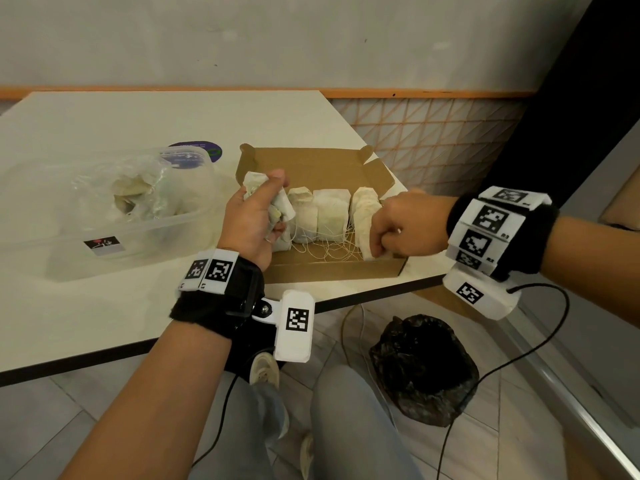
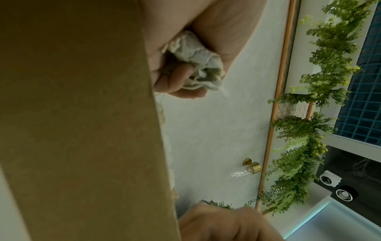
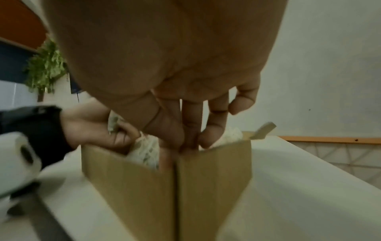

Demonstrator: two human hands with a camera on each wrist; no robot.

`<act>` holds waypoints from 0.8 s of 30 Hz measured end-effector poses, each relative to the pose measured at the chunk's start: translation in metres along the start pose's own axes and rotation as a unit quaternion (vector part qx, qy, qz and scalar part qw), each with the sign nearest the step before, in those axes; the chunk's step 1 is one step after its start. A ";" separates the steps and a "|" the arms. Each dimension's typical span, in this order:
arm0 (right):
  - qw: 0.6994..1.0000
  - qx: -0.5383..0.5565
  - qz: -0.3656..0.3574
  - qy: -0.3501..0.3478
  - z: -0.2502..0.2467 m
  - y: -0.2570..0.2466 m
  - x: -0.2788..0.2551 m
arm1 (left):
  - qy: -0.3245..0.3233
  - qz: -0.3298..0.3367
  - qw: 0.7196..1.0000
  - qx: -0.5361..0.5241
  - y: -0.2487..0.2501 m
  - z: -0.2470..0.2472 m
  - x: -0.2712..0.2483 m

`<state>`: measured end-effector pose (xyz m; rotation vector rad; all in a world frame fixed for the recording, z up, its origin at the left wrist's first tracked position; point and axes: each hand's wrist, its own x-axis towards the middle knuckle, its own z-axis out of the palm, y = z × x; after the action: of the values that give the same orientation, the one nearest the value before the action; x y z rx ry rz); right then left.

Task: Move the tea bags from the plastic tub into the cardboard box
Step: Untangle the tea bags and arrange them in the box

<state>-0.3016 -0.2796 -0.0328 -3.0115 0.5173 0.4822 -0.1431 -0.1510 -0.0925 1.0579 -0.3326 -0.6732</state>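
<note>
An open cardboard box (image 1: 311, 164) lies on the white table with a row of white tea bags (image 1: 329, 216) standing in it, their strings loose. My left hand (image 1: 256, 216) grips a crumpled bunch of tea bags (image 1: 251, 180) over the box's left end; the left wrist view shows the bunch (image 2: 198, 60) in the curled fingers beside the box wall (image 2: 82, 114). My right hand (image 1: 405, 223) is at the box's right end, fingers curled round the end tea bags (image 1: 365, 216). The clear plastic tub (image 1: 138, 233) to the left holds more tea bags (image 1: 131, 192) in a plastic bag.
The table edge (image 1: 363, 299) runs just in front of the box. A black rubbish bag (image 1: 422, 368) sits on the floor below, with cables and my legs beside it. A purple round label (image 1: 197, 152) lies behind the tub. A wall stands behind the table.
</note>
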 end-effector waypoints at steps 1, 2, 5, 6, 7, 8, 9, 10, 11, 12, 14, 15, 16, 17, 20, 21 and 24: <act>0.999 0.037 0.010 0.004 -0.007 -0.001 0.000 | -0.003 0.000 1.000 -0.004 0.000 -0.001 0.001; 0.996 0.084 0.015 0.017 -0.013 -0.002 0.000 | -0.007 -0.001 1.000 -0.007 -0.001 -0.001 0.001; 0.987 0.160 0.008 0.022 -0.021 -0.006 0.005 | -0.014 -0.002 1.000 -0.007 -0.001 -0.001 0.001; 0.986 0.165 0.010 -0.009 -0.020 -0.008 0.007 | -0.015 -0.003 1.000 -0.006 -0.001 -0.001 0.001; 0.986 0.160 0.013 -0.042 -0.017 -0.010 0.011 | -0.019 -0.005 1.000 -0.010 -0.001 -0.001 0.002; 0.987 0.152 0.017 -0.056 -0.014 -0.011 0.014 | -0.025 -0.010 1.000 -0.016 0.000 -0.001 0.002; 0.988 0.149 0.022 -0.045 -0.014 -0.012 0.016 | -0.031 -0.018 0.999 -0.024 0.002 -0.001 0.002; 0.987 0.157 0.025 -0.006 -0.015 -0.013 0.019 | -0.033 -0.030 0.998 -0.035 0.002 -0.001 0.002; 0.980 0.188 0.023 0.056 -0.017 -0.015 0.021 | -0.036 -0.046 0.997 -0.045 0.003 -0.001 0.001; 0.962 0.245 0.016 0.122 -0.018 -0.020 0.024 | -0.039 -0.062 0.996 -0.055 0.004 0.000 0.001; 0.904 0.381 0.001 0.192 -0.018 -0.039 0.027 | -0.060 -0.088 0.991 -0.078 0.003 0.001 0.000; 0.882 0.428 0.002 0.198 -0.014 -0.049 0.031 | -0.075 -0.098 0.989 -0.084 0.004 0.001 -0.002; 0.868 0.457 0.003 0.192 -0.009 -0.060 0.036 | -0.086 -0.107 0.987 -0.087 0.004 0.000 -0.002; 0.861 0.472 0.003 0.191 -0.002 -0.068 0.041 | -0.090 -0.112 0.985 -0.090 0.004 0.000 -0.002; 0.817 0.517 0.014 0.254 0.012 -0.074 0.057 | -0.080 -0.115 0.986 -0.091 0.004 -0.002 -0.002; 0.779 0.567 0.020 0.268 0.014 -0.073 0.059 | -0.077 -0.106 0.988 -0.083 0.004 -0.001 -0.002; 0.628 0.730 0.015 0.269 0.018 -0.068 0.059 | -0.069 -0.076 0.994 -0.039 0.001 -0.001 0.002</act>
<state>-0.2312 -0.2325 -0.0684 -1.4222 0.5379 -0.6410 -0.1407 -0.1508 -0.0926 0.9712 -0.3448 -0.8922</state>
